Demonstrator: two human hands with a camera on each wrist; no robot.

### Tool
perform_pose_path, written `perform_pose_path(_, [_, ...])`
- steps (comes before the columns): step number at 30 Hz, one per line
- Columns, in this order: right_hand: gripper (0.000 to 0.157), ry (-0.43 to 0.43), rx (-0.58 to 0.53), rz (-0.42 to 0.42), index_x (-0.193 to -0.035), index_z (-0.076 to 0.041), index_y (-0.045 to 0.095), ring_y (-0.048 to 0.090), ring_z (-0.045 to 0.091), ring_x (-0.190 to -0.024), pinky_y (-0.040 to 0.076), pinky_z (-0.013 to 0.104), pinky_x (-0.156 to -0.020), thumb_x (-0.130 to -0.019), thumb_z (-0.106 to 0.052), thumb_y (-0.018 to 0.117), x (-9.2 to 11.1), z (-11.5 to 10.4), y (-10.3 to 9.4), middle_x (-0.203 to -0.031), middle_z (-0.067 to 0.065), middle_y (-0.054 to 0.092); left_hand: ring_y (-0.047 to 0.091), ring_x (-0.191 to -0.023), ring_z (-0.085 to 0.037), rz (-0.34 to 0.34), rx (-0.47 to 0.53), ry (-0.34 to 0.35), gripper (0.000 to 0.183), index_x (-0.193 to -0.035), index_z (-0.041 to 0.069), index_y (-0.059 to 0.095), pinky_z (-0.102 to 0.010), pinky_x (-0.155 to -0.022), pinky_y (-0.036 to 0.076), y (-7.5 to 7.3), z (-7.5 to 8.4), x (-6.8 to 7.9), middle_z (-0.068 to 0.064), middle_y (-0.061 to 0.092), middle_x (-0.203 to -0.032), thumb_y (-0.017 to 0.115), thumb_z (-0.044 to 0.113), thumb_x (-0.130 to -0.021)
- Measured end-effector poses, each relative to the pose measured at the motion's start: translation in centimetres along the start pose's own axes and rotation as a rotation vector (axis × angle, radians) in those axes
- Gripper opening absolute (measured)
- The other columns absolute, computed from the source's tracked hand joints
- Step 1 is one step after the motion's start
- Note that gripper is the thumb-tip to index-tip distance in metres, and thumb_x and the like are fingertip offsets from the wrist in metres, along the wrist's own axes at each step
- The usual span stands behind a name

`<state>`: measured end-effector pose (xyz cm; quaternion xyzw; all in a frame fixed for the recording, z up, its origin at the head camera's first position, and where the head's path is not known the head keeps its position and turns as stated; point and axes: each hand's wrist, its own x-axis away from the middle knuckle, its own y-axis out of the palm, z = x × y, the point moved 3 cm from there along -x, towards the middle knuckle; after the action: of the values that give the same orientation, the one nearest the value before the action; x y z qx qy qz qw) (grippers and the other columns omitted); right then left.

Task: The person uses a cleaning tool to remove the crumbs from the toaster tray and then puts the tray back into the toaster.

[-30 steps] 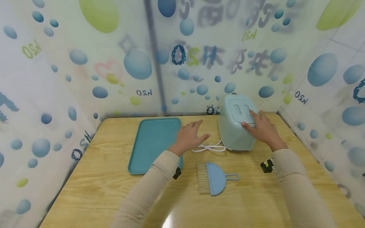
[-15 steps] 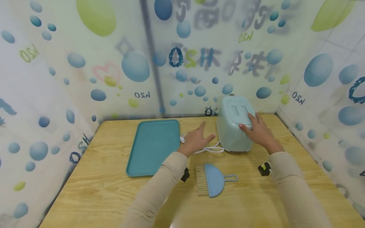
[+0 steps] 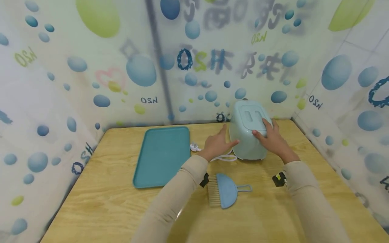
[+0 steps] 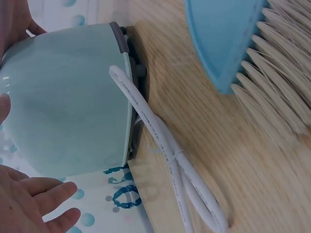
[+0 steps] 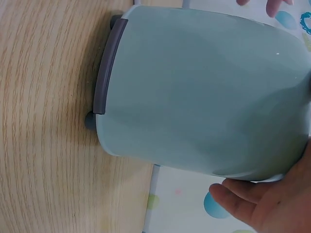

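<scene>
Behind the wooden table (image 3: 100,199), the wall covering (image 3: 196,91) spells "H2O" backwards. Back right stands a pale-green toaster (image 3: 247,130); the right hand (image 3: 275,140) rests loosely spread fingers on its top right edge, gripping nothing firmly, while the left hand (image 3: 217,145) spreads empty fingers beside it. A one-sided lift might tip it; the looped white power cord (image 4: 167,149), its print illegible, could snag.

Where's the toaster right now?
In the head view, the toaster stands right of centre at the back of the table, with the white cord to its left and the right hand touching it.
</scene>
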<state>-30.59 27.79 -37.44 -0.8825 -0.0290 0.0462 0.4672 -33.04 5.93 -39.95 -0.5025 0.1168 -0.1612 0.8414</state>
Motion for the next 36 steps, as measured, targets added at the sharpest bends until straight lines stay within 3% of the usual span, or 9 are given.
perform_pose_path(8, [0.088, 0.003, -0.017, 0.004, -0.153, 0.0, 0.001, 0.022, 0.065, -0.132, 0.027, 0.072, -0.104, -0.098, -0.059, 0.036, -0.3, 0.1, 0.1, -0.152, 0.039, -0.013, 0.065, -0.111, -0.025, -0.01, -0.006, 0.014, 0.094, -0.155, 0.01, 0.009, -0.046, -0.098, 0.046, 0.2, 1.0, -0.7, -0.013, 0.063, -0.13, 0.039, 0.07, -0.091])
perform_pose_path(17, [0.091, 0.018, -0.018, 0.011, -0.154, -0.001, 0.0, 0.027, 0.063, -0.131, 0.029, 0.071, -0.103, -0.096, -0.062, 0.036, -0.4, 0.3, 0.2, -0.153, 0.037, -0.01, 0.063, -0.116, -0.025, -0.017, 0.042, 0.057, 0.09, -0.156, 0.013, 0.007, -0.049, -0.101, 0.042, 0.4, 2.0, -1.5, -0.009, 0.059, -0.136, 0.04, 0.068, -0.092])
perform_pose_path(31, [0.09, 0.027, -0.015, 0.062, -0.154, -0.001, 0.004, 0.029, 0.063, -0.13, 0.031, 0.07, -0.102, -0.096, -0.061, 0.037, 0.1, 0.3, 0.3, -0.152, 0.038, -0.006, 0.065, -0.11, -0.024, -0.052, 0.004, 0.012, 0.094, -0.155, 0.008, 0.01, -0.045, -0.102, 0.043, 1.1, 3.2, -2.2, -0.012, 0.066, -0.123, 0.035, 0.071, -0.091])
perform_pose_path(36, [0.09, 0.028, -0.01, 0.082, -0.154, -0.001, 0.005, 0.029, 0.062, -0.131, 0.032, 0.071, -0.101, -0.096, -0.062, 0.037, 0.2, 0.3, 0.4, -0.153, 0.037, -0.004, 0.063, -0.115, -0.026, -0.05, 0.022, 0.01, 0.093, -0.155, 0.007, 0.01, -0.045, -0.104, 0.041, 1.3, 3.3, -2.2, -0.014, 0.061, -0.131, 0.035, 0.07, -0.092])
